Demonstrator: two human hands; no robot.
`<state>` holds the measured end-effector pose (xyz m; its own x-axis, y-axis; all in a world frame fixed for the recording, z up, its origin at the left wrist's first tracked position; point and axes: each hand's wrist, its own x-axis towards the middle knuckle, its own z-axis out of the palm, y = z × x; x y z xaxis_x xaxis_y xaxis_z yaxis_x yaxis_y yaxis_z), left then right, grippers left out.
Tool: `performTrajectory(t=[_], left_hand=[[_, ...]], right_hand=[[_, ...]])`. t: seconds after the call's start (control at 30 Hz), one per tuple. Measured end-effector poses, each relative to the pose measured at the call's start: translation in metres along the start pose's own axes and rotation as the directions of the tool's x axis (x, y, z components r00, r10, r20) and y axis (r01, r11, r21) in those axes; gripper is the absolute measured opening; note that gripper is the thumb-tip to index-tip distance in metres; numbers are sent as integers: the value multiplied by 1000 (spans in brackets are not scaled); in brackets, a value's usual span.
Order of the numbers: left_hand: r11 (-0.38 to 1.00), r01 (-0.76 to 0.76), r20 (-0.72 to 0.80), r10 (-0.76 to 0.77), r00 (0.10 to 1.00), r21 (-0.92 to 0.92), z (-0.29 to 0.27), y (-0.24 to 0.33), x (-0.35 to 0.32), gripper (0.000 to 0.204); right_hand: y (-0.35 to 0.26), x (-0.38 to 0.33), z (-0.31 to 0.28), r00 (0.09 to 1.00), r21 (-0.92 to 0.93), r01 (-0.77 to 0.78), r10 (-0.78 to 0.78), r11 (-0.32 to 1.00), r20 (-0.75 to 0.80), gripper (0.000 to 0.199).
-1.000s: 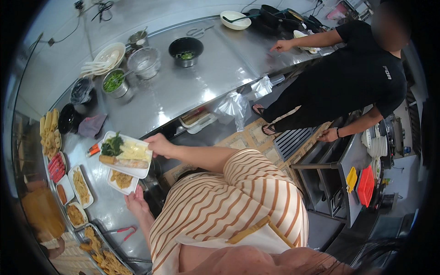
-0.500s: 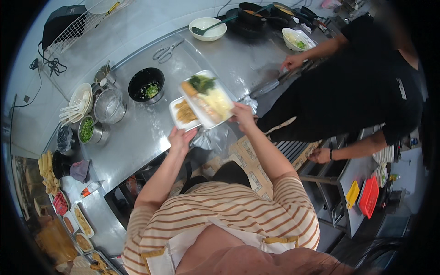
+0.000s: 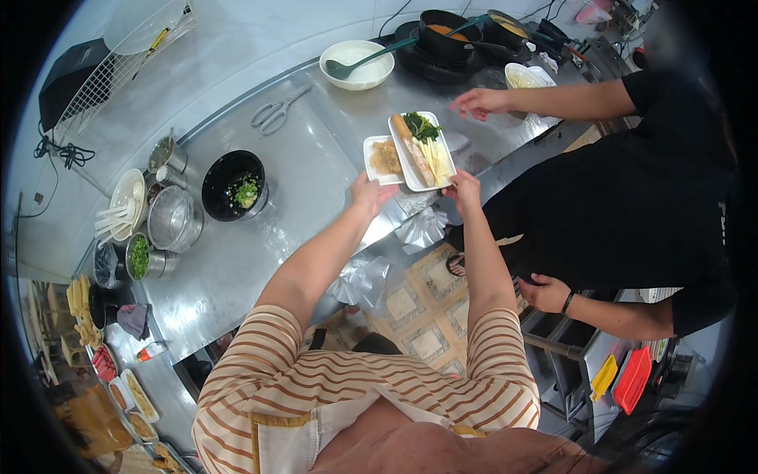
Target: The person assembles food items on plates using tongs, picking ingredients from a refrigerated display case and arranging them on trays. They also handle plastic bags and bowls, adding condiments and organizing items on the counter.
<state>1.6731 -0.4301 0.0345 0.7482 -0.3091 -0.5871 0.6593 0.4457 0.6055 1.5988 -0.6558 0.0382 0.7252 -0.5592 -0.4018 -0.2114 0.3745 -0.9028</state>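
My left hand (image 3: 373, 194) is closed on the near edge of a small white tray (image 3: 369, 167) with pale brown food (image 3: 385, 157) in it. In my right hand (image 3: 464, 189) is the near right corner of a longer white tray (image 3: 417, 181). Dark leafy greens (image 3: 421, 128), a light brown stick-shaped piece (image 3: 403, 130) and pale yellow strips (image 3: 431, 160) lie in this one. The long tray overlaps the right side of the small one. Both are held above the steel counter, and my fingertips are partly hidden by the trays.
A black bowl (image 3: 212, 188) with chopped greens, scissors (image 3: 270, 120) and a white bowl (image 3: 385, 69) with a green ladle stand on the counter (image 3: 308, 197). Black pots (image 3: 442, 41) are at the back. To the right, a co-worker in black (image 3: 616, 197) reaches one hand over the counter.
Both trays have moved right and slightly forward with my hands. The co-worker's far hand has come further left over the counter, fingers spread.
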Motion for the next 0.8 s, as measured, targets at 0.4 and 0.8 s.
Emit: performTrajectory(t=[0.4, 0.8], left_hand=[[970, -42, -20, 48, 999, 240, -216, 27, -187, 21], [941, -327, -643, 306, 702, 91, -420, -57, -463, 17]], right_hand=[[157, -137, -52, 979, -236, -9, -39, 972, -198, 21], [260, -286, 122, 514, -687, 677, 500, 263, 697, 31]])
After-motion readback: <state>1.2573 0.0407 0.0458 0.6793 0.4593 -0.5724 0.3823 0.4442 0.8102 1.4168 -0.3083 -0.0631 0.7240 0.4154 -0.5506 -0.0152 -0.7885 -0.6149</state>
